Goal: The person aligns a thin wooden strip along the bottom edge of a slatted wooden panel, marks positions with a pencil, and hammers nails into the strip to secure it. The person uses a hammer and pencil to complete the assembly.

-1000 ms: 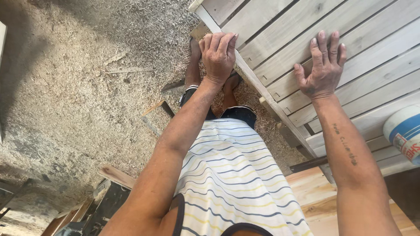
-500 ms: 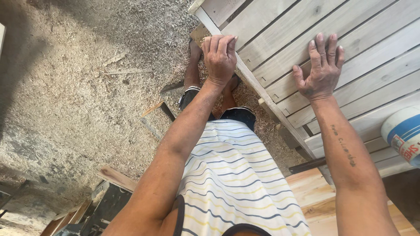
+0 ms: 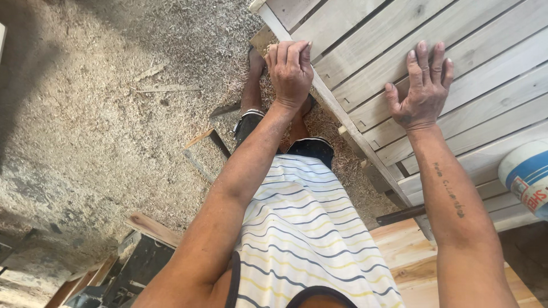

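Sawdust and shavings are covering the concrete floor of this workshop, and loose wood offcuts are lying on it to the left of the slatted wooden frame, the landmark here. The person is standing just beside the frame's near edge, in a striped shirt, looking straight down.

The left hand is curling over the frame's edge rail, fingers bunched together and gripping the rail near its far corner. To the right, on top of the slats, the right hand is lying flat and open, fingers slightly spread, pressing on the boards and holding nothing. Farther right, beyond the frame's slats, a white and blue plastic tub is sitting at the picture's edge.

The slats are already sitting in rows on the frame, so it looks largely assembled; whether they are all fastened I cannot tell, and no tool is in either hand.

Against half a second ago, hardly anything is changing: both hands are keeping their places on the frame.
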